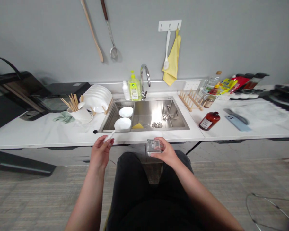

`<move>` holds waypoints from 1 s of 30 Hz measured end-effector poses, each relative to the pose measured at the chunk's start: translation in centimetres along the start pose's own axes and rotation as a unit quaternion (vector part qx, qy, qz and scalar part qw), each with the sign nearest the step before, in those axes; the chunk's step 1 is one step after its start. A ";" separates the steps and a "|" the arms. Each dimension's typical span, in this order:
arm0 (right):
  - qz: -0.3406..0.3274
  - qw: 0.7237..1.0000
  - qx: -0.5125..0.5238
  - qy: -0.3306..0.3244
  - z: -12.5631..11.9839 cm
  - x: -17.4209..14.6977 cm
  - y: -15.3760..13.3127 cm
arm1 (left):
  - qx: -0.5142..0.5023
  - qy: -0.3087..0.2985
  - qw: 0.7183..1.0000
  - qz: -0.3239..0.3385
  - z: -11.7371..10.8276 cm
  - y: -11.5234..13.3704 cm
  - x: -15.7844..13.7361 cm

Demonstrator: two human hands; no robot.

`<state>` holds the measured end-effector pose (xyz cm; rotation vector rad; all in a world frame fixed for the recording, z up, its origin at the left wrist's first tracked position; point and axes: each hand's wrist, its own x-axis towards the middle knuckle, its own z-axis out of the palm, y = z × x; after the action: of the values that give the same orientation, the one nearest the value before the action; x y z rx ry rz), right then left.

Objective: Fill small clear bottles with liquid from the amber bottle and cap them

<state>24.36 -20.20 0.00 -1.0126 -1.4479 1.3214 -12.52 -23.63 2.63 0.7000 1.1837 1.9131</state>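
In front of the counter's edge, my left hand (102, 150) pinches a slim white stick-like piece (110, 135), its tip pointing up toward the sink; its exact kind is too small to make out. To the right, my right hand (167, 152) wraps its fingers round a small clear square box (151, 146), held in the air below the sink's front rim. Beyond the hands is the steel sink (146, 107), with two white bowls (122, 124) in the rack on its left side and a yellow sponge (138, 126) beside them.
On the left stand white plates (103, 93) in a rack and a utensil holder (80, 115) with chopsticks. Behind the sink are a green soap bottle (134, 88) and the faucet (144, 78). At right are a wooden rack (192, 100), a brown bottle (209, 121) and a phone (238, 123).
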 end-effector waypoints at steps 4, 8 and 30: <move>0.003 1.000 -0.002 0.007 -0.5 0.2 0.2 | 0.161 0.137 0.974 0.086 -7.2 1.9 5.4; 0.009 1.000 -0.001 0.022 -1.1 0.3 0.4 | 0.475 0.250 0.839 0.085 -11.8 3.5 9.7; 0.027 0.999 -0.003 0.027 -2.0 0.2 0.3 | 0.637 0.271 0.717 0.074 -11.0 -1.1 14.2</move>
<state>26.25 -19.46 -0.25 -1.0894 -1.3936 1.3194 -28.48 -16.85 -2.19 0.9023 2.9666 1.1448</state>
